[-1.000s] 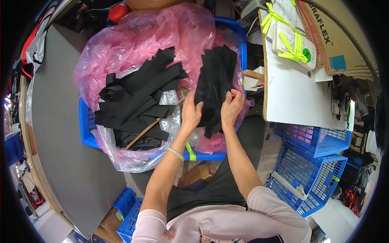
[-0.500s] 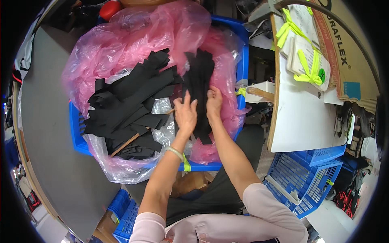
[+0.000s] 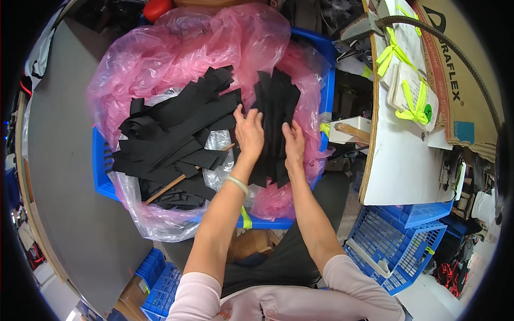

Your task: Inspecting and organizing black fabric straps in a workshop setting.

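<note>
A loose stack of black fabric strips (image 3: 276, 104) lies lengthwise on pink plastic, at the right side of a blue crate (image 3: 101, 174). My left hand (image 3: 249, 132) is at the stack's left edge, its fingers apart and slightly bent, with a pale bangle on the wrist. Along the right edge my right hand (image 3: 293, 143) rests with fingers loosely extended against the strips. Neither hand is visibly closed round a strip. Left of them, a larger messy pile of black strips (image 3: 176, 128) overlaps in the crate. A thin wooden stick (image 3: 174, 187) slants across that pile's lower part.
Pink plastic sheeting (image 3: 187, 45) lines the crate and bulges over its far side. A grey panel (image 3: 75, 160) stands at the left. To the right are a white board (image 3: 396, 171), tied card bundles (image 3: 412, 96), a cardboard box (image 3: 466, 69) and a blue basket (image 3: 396, 246).
The stack at the right has spread wider, its strips fanning apart at the far end. Both my hands have shifted slightly right with it, and the whole view has moved a little.
</note>
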`<state>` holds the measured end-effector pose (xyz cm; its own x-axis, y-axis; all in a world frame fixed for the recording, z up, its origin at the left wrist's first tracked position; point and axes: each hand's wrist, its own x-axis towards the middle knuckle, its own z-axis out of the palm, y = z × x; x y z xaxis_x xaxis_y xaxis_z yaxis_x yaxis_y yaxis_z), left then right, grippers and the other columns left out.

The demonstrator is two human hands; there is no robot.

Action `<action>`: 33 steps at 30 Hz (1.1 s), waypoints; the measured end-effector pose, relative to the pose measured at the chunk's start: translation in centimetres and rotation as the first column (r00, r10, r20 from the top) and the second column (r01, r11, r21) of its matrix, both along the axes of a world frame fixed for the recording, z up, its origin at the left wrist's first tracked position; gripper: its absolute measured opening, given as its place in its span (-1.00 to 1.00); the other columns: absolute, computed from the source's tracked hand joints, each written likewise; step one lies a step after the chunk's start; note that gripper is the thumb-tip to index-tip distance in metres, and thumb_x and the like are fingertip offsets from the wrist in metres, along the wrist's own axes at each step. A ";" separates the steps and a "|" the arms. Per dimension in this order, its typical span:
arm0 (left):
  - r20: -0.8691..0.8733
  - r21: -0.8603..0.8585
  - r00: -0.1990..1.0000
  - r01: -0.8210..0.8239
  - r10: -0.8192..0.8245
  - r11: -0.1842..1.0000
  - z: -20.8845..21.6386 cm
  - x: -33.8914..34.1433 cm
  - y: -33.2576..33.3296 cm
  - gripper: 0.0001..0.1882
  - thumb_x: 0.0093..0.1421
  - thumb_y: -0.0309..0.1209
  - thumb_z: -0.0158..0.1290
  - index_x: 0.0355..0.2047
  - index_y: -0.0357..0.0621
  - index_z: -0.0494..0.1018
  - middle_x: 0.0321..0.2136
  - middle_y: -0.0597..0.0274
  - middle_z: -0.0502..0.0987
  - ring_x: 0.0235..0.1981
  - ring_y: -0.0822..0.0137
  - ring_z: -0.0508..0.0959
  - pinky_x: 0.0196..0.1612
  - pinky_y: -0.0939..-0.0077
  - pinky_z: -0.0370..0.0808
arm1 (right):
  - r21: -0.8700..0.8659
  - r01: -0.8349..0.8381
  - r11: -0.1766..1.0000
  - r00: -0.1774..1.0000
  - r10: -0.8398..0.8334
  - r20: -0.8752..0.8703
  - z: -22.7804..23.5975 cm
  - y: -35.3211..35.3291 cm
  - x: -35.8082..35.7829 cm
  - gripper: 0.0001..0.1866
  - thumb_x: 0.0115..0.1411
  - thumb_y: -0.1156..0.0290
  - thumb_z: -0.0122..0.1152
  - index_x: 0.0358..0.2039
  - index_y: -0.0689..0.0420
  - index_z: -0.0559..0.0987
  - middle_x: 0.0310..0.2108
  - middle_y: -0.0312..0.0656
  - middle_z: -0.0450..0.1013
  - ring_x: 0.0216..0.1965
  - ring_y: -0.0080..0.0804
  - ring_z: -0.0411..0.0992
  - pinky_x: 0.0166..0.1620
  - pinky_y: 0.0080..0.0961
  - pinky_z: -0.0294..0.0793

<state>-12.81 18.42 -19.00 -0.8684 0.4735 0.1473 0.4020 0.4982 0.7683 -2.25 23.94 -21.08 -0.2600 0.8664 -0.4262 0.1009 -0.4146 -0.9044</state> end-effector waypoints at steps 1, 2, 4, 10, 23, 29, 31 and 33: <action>0.003 -0.041 1.000 0.020 -0.020 0.999 0.0 -0.6 0.3 -0.83 0.14 -0.35 0.02 -0.26 -0.09 0.44 -0.04 -0.17 0.29 -0.25 -0.24 0.47 -0.27 0.03 0.44 | 0.150 -0.117 0.982 0.984 0.094 0.152 -0.2 -0.1 -0.1 -0.35 0.14 0.16 0.15 0.13 0.30 0.24 0.05 0.11 0.28 0.09 -0.14 0.26 0.12 -0.38 0.20; 0.050 -0.110 0.998 0.055 -0.049 0.992 0.1 -1.0 0.6 -0.82 0.16 -0.29 0.00 -0.27 -0.06 0.44 -0.09 -0.08 0.33 -0.31 -0.20 0.48 -0.31 0.02 0.44 | 0.274 -0.252 0.928 0.936 0.163 0.311 -0.4 -0.4 -0.3 -0.29 0.12 0.11 0.16 0.16 0.29 0.20 0.10 0.17 0.22 0.14 -0.07 0.19 0.17 -0.33 0.15; 0.100 -0.231 0.993 0.082 -0.060 0.969 0.3 -1.5 0.9 -0.81 0.14 -0.27 0.01 -0.27 -0.03 0.45 -0.17 -0.05 0.38 -0.33 -0.19 0.50 -0.32 0.02 0.45 | 0.306 -0.371 0.877 0.875 0.220 0.431 -0.4 -1.6 -0.7 -0.15 0.11 0.03 0.12 0.23 0.28 0.02 0.17 0.22 0.08 0.22 0.08 0.03 0.24 -0.20 -0.03; 0.211 -0.343 0.977 0.070 0.005 0.937 0.3 -1.3 3.0 -0.74 0.16 -0.25 -0.06 -0.20 -0.07 0.46 -0.23 -0.14 0.42 -0.20 -0.17 0.47 -0.19 -0.02 0.42 | 0.422 -0.438 0.794 0.685 -0.010 0.729 -3.1 -2.6 -2.4 -0.19 0.13 -0.04 0.04 0.23 0.20 0.05 0.14 0.10 0.15 0.11 0.09 0.16 0.09 -0.06 0.16; -0.252 -0.199 0.967 -0.085 0.033 0.976 9.0 4.6 -24.0 -0.51 -0.08 -0.54 0.11 -0.06 -0.25 0.33 0.01 -0.06 0.27 0.15 -0.11 0.19 0.18 0.03 0.12 | 0.689 -0.531 0.493 0.845 0.373 0.383 9.7 -8.2 -0.2 -0.67 0.01 0.34 0.21 -0.22 0.22 0.48 -0.15 -0.05 0.38 -0.11 -0.05 0.32 -0.02 -0.19 0.27; -0.387 -0.477 0.921 -0.231 0.034 0.848 8.4 0.9 -33.9 -0.40 -0.09 -0.50 0.14 0.02 -0.27 0.28 0.12 -0.15 0.15 0.23 -0.15 0.02 0.20 0.00 0.03 | 0.701 -0.713 0.016 0.584 0.566 0.582 7.6 -18.7 -2.0 -0.83 -0.07 0.41 0.22 -0.41 0.13 0.52 -0.38 -0.16 0.38 -0.30 -0.22 0.35 -0.18 -0.30 0.31; -0.367 -0.477 0.930 -0.176 -0.013 0.861 8.2 0.9 -34.4 -0.36 -0.10 -0.49 0.15 0.06 -0.25 0.26 0.13 -0.17 0.14 0.22 -0.18 0.02 0.19 -0.01 0.03 | 0.665 -0.738 0.119 0.609 0.543 0.579 7.6 -19.4 -2.6 -0.83 -0.07 0.45 0.20 -0.39 0.11 0.51 -0.35 -0.19 0.39 -0.26 -0.22 0.35 -0.20 -0.31 0.30; -0.364 -0.462 0.931 -0.217 0.040 0.860 7.1 0.0 -35.4 -0.34 -0.11 -0.48 0.16 0.07 -0.24 0.25 0.13 -0.17 0.13 0.22 -0.18 0.01 0.19 -0.02 0.02 | 0.720 -0.660 0.214 0.725 0.432 0.536 8.5 -18.8 -3.3 -0.81 -0.08 0.48 0.18 -0.37 0.11 0.50 -0.33 -0.20 0.39 -0.25 -0.21 0.34 -0.21 -0.30 0.29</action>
